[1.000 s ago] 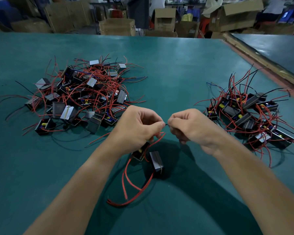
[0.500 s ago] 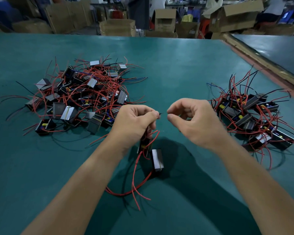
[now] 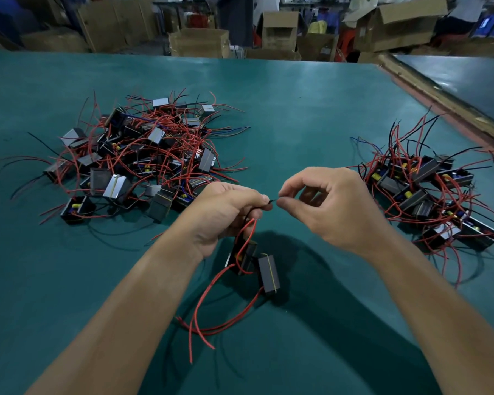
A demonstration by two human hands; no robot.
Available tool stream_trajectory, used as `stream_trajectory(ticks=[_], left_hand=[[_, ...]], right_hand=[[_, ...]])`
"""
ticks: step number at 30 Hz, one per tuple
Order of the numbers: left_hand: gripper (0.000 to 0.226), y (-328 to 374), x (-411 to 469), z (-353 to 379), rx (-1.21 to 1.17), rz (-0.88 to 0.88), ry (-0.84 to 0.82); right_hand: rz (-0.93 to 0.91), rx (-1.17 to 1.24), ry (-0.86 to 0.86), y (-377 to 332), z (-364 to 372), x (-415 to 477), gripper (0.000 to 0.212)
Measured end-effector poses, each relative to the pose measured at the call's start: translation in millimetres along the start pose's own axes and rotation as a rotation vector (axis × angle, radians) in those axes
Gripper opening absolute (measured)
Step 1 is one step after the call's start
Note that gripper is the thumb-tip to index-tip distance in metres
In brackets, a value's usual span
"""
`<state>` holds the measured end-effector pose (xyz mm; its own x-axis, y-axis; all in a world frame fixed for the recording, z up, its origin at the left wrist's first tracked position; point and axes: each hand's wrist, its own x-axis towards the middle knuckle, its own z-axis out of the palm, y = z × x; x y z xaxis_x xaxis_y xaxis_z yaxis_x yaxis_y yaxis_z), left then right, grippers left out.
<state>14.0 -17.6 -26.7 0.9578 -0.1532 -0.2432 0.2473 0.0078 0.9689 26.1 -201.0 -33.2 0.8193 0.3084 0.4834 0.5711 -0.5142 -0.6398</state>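
My left hand [image 3: 226, 212] grips the thin black wire [image 3: 271, 201] of a small black module [image 3: 240, 256] that hangs below it, just above the green table [image 3: 297, 109]. My right hand [image 3: 334, 206] pinches the tip of that same wire between thumb and forefinger, the two hands almost touching. A second grey-faced block [image 3: 268, 273] lies beside the module on the table. Red wires [image 3: 211, 323] trail from both toward me.
A large pile of the same wired modules [image 3: 137, 158] lies at the left. A smaller pile [image 3: 428, 192] lies at the right, close to my right wrist. Cardboard boxes [image 3: 200, 42] stand beyond the far table edge. A second table [image 3: 468, 86] adjoins at the right.
Both hands rose slightly and the hanging module lifted with them. My right hand let go of the wire end half a second ago and now pinches it again. The red wires shifted.
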Motion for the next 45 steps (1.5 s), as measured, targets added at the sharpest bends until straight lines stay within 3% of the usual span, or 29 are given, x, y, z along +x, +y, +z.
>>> stream_trajectory(ticks=[7,15,18,23,27,34,45], left_hand=[[0.022,0.3,-1.2,1.2,0.029,0.012,-0.027],[0.023,-0.9,-0.8,1.6,0.121,0.092,-0.003],[0.019,-3.0,-0.3,4.3,0.189,0.187,0.025],[0.022,-7.1,-0.8,8.4,0.335,0.339,0.032],[0.023,-9.2,-1.0,8.5,0.402,0.427,0.014],[0.017,-7.2,-1.1,7.7,0.321,0.363,0.053],[0.018,-6.3,2.0,6.2,0.259,0.336,0.068]], right_hand=[[-0.007,-0.012,-0.056,0.0,0.1,0.2,0.003],[0.119,0.018,-0.126,-0.1,1.3,-0.8,0.018],[0.267,0.127,-0.140,-2.6,4.9,1.3,0.023],[0.672,0.432,-0.267,-8.6,4.1,4.7,0.024],[0.792,0.579,-0.358,-10.4,-2.1,6.8,0.025],[0.610,0.464,-0.254,-9.4,-1.9,5.1,0.026],[0.524,0.400,-0.198,-4.9,3.4,4.3,0.024]])
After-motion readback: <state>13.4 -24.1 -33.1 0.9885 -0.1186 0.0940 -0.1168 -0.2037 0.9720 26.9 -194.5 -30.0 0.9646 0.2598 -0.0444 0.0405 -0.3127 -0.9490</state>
